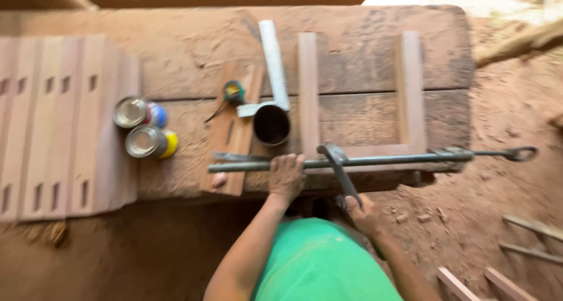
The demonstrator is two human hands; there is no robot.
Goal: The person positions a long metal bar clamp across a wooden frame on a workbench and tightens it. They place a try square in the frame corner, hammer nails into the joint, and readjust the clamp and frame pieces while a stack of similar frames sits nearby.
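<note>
The left grip [286, 175] clenches the long bar clamp [363, 160]; the right grip [362, 212] grasps a hammer [340, 169] resting on that clamp. The clamp already spans the wooden frame [358, 95] on the worktop [176, 60], apparently mid-tightening. Left of the clamp lie two tins [143, 128], blue- and yellow-labelled.

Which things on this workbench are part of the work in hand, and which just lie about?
In use:
left hand on the long metal bar clamp
right hand holding the hammer
wooden frame under the clamp

Lying about:
two tins
tape measure
dark cup
metal square
stack of slotted wooden pieces
</note>
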